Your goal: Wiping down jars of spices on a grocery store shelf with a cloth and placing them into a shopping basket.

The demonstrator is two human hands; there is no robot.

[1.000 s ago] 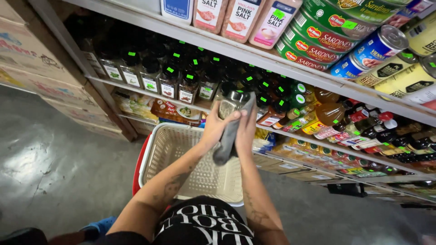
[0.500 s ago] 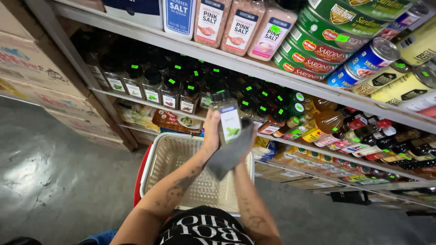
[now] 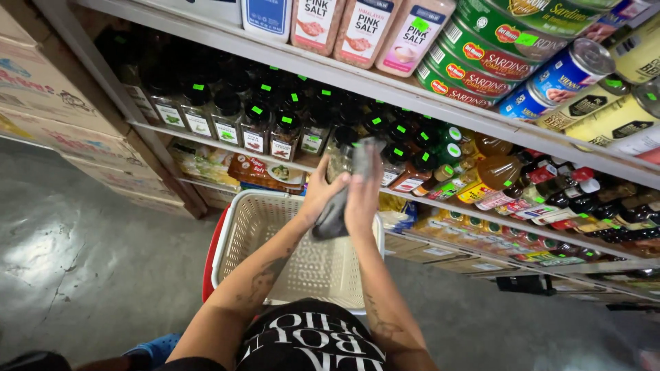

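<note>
My left hand [image 3: 322,194] closes its grip around one spice jar [image 3: 338,159] and holds it up in front of the middle shelf [image 3: 227,145], above the basket [image 3: 242,221]. My right hand [image 3: 362,196] has its grip clenched on one grey cloth [image 3: 333,218]. It presses the upper part of the cloth against the side of the jar, and the lower end hangs down between my wrists.

I judge that the work in hand is wiping the jar. This calls for a firm hold from the left side while the cloth rubs around the glass, so that the jar does not slip out over the basket.

Now the count. There is one jar in my hands, one cloth, and one beige plastic basket. On the middle shelf, left of my hands, I count at least six black-capped jars [image 3: 254,127] in the front row, with more behind them that I cannot count. On the top shelf stand three pink pouches [image 3: 364,26], and beside them about three stacked green cans [image 3: 481,65]. At the far left are cardboard boxes [image 3: 41,89].
</note>
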